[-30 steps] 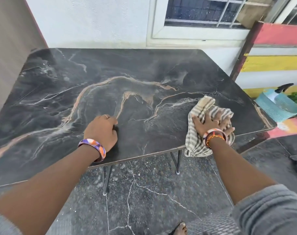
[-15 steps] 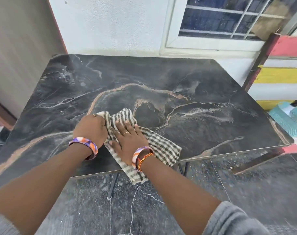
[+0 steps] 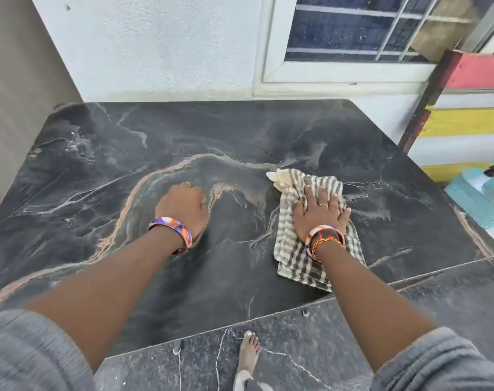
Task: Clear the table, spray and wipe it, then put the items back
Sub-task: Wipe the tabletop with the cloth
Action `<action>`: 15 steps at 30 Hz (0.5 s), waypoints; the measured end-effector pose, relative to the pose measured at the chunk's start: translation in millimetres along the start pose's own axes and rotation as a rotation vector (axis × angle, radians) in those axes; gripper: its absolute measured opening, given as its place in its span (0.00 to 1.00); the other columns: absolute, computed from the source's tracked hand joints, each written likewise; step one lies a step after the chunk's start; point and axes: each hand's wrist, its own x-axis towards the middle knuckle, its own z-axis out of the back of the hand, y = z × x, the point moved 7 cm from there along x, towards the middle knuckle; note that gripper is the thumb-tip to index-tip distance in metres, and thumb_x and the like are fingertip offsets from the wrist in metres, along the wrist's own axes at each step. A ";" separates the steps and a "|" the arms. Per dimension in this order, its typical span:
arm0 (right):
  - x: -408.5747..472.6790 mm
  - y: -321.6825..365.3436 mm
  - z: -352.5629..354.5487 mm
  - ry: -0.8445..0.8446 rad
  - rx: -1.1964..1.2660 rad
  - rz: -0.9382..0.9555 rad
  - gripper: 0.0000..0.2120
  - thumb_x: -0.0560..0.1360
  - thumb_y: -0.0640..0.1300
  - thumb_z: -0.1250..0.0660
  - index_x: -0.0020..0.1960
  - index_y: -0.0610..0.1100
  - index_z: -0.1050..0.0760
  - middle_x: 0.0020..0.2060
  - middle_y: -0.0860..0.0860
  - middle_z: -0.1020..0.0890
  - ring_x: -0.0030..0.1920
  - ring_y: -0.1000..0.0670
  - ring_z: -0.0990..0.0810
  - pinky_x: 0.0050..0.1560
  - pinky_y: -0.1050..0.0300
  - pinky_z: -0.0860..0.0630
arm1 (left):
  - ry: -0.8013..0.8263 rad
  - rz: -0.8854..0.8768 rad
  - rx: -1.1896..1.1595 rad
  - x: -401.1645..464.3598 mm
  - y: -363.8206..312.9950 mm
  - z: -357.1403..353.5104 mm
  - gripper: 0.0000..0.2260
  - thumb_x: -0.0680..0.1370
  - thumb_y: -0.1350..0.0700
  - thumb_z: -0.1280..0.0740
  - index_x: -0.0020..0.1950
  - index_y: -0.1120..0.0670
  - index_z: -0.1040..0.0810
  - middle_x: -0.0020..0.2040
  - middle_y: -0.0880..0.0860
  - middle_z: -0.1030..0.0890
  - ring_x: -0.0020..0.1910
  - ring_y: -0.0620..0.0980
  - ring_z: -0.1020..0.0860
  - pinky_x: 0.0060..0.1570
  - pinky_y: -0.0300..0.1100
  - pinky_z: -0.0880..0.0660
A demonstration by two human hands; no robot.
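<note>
A dark marble-patterned table [image 3: 105,170] fills the view, with nothing standing on it. A cream and dark checked cloth [image 3: 296,249] lies flat on its right half, near the front edge. My right hand [image 3: 320,211] presses down on the cloth with fingers spread. My left hand [image 3: 183,206] rests as a closed fist on the bare tabletop near the middle, apart from the cloth and holding nothing.
A white wall and a barred window [image 3: 353,32] stand behind the table. A striped red, yellow and white panel [image 3: 465,119] is at the right. A teal basket [image 3: 477,201] sits low beside the table's right edge. My bare foot [image 3: 248,354] is on the speckled floor.
My right hand has slid the cloth from beside my left hand to the right half of the table. The left fist has stayed put. The view has moved closer.
</note>
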 end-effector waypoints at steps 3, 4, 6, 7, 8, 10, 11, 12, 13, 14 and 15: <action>26.6 1.7 2.7 -0.025 -0.006 -0.045 0.28 0.79 0.59 0.57 0.77 0.55 0.56 0.78 0.51 0.56 0.77 0.45 0.59 0.73 0.38 0.63 | 0.003 0.025 -0.018 25.5 0.2 -5.4 0.13 0.75 0.59 0.41 0.56 0.57 0.22 0.57 0.59 0.23 0.57 0.62 0.25 0.54 0.52 0.26; 38.5 3.2 4.0 -0.029 -0.010 -0.055 0.28 0.79 0.59 0.57 0.77 0.55 0.56 0.78 0.51 0.56 0.77 0.45 0.59 0.74 0.38 0.63 | 0.004 0.026 -0.023 37.8 0.2 -7.6 0.13 0.75 0.59 0.40 0.57 0.57 0.23 0.58 0.59 0.23 0.58 0.62 0.26 0.55 0.52 0.27; 58.2 6.1 7.3 -0.035 -0.019 -0.068 0.28 0.79 0.59 0.57 0.77 0.54 0.57 0.78 0.50 0.56 0.77 0.44 0.59 0.74 0.39 0.63 | 0.005 0.021 -0.029 58.9 -0.5 -10.2 0.14 0.75 0.60 0.40 0.59 0.58 0.23 0.59 0.60 0.24 0.59 0.61 0.27 0.56 0.52 0.27; 68.0 8.3 9.6 -0.036 -0.021 -0.072 0.28 0.79 0.59 0.57 0.77 0.54 0.57 0.78 0.49 0.56 0.77 0.43 0.59 0.74 0.39 0.62 | 0.001 0.016 -0.033 69.8 -1.5 -10.3 0.14 0.75 0.60 0.41 0.59 0.59 0.24 0.58 0.60 0.24 0.59 0.62 0.27 0.57 0.52 0.27; 79.8 11.4 11.4 -0.035 -0.024 -0.076 0.28 0.79 0.59 0.57 0.77 0.53 0.57 0.78 0.49 0.56 0.77 0.43 0.59 0.74 0.39 0.62 | 0.000 0.013 -0.035 82.8 -3.1 -11.0 0.14 0.75 0.60 0.41 0.59 0.60 0.24 0.58 0.61 0.24 0.59 0.62 0.27 0.58 0.53 0.27; 102.9 18.3 14.4 -0.033 -0.023 -0.078 0.29 0.79 0.58 0.57 0.77 0.53 0.57 0.78 0.48 0.56 0.77 0.42 0.59 0.74 0.39 0.63 | 0.004 0.013 -0.035 106.6 -9.7 -12.3 0.14 0.75 0.60 0.41 0.58 0.61 0.24 0.58 0.62 0.24 0.58 0.62 0.27 0.58 0.53 0.27; 114.4 21.9 15.8 -0.033 -0.021 -0.078 0.29 0.79 0.58 0.57 0.77 0.52 0.57 0.78 0.48 0.56 0.77 0.42 0.60 0.74 0.39 0.63 | 0.003 0.015 -0.034 118.1 -13.4 -12.7 0.14 0.75 0.60 0.41 0.57 0.61 0.24 0.58 0.62 0.24 0.58 0.62 0.27 0.57 0.53 0.27; 128.7 26.3 17.2 -0.032 -0.016 -0.076 0.29 0.79 0.58 0.57 0.77 0.52 0.57 0.78 0.48 0.56 0.77 0.42 0.60 0.74 0.39 0.63 | 0.001 0.021 -0.033 131.8 -17.2 -13.9 0.14 0.75 0.60 0.41 0.57 0.61 0.24 0.58 0.62 0.24 0.58 0.62 0.27 0.57 0.53 0.27; 140.0 30.4 18.6 -0.031 -0.013 -0.073 0.29 0.79 0.58 0.57 0.77 0.52 0.57 0.78 0.47 0.56 0.77 0.42 0.60 0.74 0.39 0.63 | -0.002 0.026 -0.034 142.3 -20.7 -14.5 0.13 0.75 0.60 0.41 0.57 0.61 0.24 0.58 0.61 0.24 0.59 0.62 0.27 0.57 0.53 0.27; 147.6 34.5 20.2 -0.035 -0.015 -0.068 0.29 0.79 0.58 0.57 0.77 0.52 0.57 0.78 0.47 0.56 0.77 0.41 0.60 0.74 0.39 0.63 | -0.006 0.025 -0.035 149.1 -23.3 -14.8 0.14 0.75 0.60 0.41 0.58 0.61 0.24 0.59 0.61 0.25 0.59 0.62 0.27 0.57 0.52 0.27; 159.6 39.3 21.9 -0.036 -0.018 -0.060 0.29 0.79 0.58 0.57 0.77 0.52 0.57 0.78 0.47 0.56 0.77 0.41 0.60 0.74 0.39 0.63 | -0.007 0.021 -0.032 160.5 -26.8 -17.0 0.14 0.75 0.60 0.41 0.58 0.61 0.24 0.60 0.61 0.25 0.59 0.61 0.28 0.57 0.52 0.28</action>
